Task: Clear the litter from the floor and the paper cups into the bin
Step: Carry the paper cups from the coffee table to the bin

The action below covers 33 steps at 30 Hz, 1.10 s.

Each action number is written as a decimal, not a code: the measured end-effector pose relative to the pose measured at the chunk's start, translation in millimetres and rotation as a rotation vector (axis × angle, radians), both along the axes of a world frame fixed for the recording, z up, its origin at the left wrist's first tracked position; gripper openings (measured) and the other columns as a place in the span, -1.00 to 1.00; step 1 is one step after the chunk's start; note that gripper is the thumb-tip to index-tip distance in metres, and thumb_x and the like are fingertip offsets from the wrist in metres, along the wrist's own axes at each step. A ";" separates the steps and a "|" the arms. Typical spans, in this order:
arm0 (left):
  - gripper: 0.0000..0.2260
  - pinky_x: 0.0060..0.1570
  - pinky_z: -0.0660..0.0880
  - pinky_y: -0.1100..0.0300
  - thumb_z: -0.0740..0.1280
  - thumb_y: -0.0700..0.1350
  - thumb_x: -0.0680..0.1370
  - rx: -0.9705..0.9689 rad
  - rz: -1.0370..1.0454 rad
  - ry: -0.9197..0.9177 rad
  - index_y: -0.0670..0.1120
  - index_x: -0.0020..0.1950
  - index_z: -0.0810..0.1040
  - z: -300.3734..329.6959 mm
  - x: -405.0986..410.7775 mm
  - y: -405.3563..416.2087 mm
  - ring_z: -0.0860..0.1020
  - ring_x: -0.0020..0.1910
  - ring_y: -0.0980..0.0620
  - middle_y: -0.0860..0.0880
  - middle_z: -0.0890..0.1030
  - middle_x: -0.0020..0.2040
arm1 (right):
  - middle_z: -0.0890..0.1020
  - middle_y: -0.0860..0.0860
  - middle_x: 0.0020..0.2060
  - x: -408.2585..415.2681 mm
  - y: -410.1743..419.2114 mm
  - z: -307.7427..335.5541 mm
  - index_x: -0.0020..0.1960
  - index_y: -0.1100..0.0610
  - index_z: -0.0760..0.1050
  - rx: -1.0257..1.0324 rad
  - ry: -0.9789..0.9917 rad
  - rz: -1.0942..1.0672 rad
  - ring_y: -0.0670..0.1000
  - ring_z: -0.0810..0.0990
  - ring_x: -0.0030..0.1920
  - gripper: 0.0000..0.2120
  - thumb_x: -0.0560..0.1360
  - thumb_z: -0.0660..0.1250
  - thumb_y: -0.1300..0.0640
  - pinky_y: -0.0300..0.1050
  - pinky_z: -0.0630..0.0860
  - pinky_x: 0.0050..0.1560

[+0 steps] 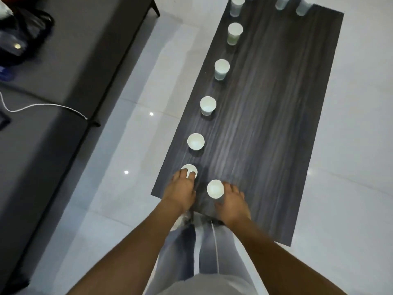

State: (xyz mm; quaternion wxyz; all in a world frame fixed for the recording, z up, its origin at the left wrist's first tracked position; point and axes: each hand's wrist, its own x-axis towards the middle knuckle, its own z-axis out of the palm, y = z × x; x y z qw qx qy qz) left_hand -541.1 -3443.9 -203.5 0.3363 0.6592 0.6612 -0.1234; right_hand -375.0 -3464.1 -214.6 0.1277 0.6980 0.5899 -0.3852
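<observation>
There is only one view, from a camera worn on the person's head. It looks steeply down and forward along the dark wood-grain counter, which runs away lengthwise toward the top edge. Both forearms reach in from the bottom edge. The near end sits close; the far end is cut off.

Dark wood-grain coffee table ran lengthwise over a glossy white tile floor. Grey sofa sat along the left, with a black bag up top and a white cable trailing across the cushion.
</observation>
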 end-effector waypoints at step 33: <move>-0.56 0.34 0.35 -0.03 0.32 -0.16 0.54 0.039 -0.654 0.093 -0.06 0.39 0.29 -31.4 43.4 -0.6 0.24 0.40 -0.14 -0.11 0.27 0.42 | 0.30 0.06 0.38 16.5 -29.6 -25.6 0.44 0.03 0.22 0.084 -0.034 -0.241 0.12 0.27 0.37 -0.40 0.48 0.40 0.16 -0.01 0.45 0.24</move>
